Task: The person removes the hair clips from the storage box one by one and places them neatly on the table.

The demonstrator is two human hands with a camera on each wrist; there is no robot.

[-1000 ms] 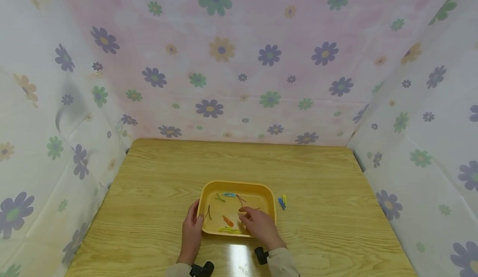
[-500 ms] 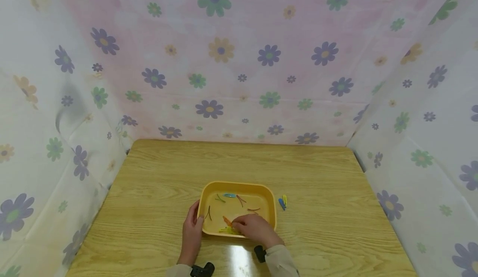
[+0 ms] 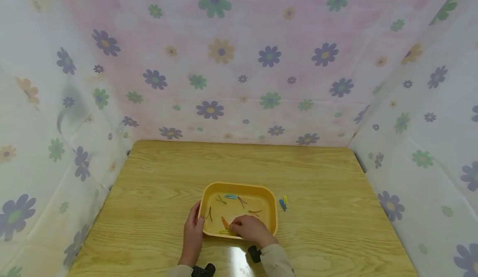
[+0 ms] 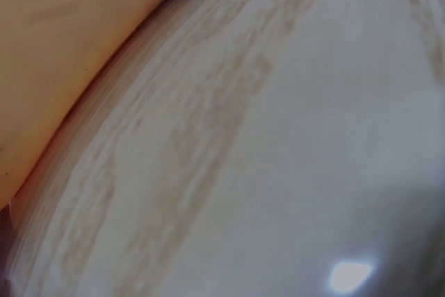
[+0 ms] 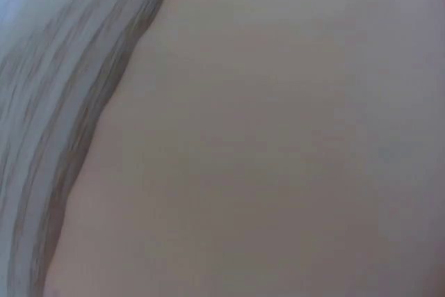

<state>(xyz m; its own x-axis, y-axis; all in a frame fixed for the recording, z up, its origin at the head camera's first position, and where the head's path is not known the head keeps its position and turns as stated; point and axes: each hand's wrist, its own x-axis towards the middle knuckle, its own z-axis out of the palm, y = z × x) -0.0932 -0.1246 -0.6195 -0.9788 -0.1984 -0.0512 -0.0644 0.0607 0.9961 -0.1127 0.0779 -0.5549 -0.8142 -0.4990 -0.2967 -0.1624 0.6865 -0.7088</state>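
Taking 12 o'clock as straight away from the person, flowered cloth hangs beyond the counter at 12 and along its 9 and 3 o'clock sides. The wood-grained counter carries a glare patch below the tray. Each wrist, just above a pale sleeve, bears a black device.

Off the tray's 3 o'clock wall, just outside it, a blue clip and a yellow clip lie close together on the counter.

The yellow tray, low-walled and round-cornered, holds small clips and forked pins well spread out: a pale blue clip at 11, a red pin at 12, a brown pin at 3, an orange clip at 8, a dark pin at 9 and a green pin at 10. Yellow clips lie at 7, against the near side, partly covered by fingers.

The left hand grips the tray's wall at 8 to 9 o'clock, thumb at the rim. The right hand reaches in from 5 o'clock, hiding that corner; its thumb and fingers are bent together beside the yellow clips and the orange clip, and whether they pinch one cannot be told. The right wrist view is mostly blurred skin.
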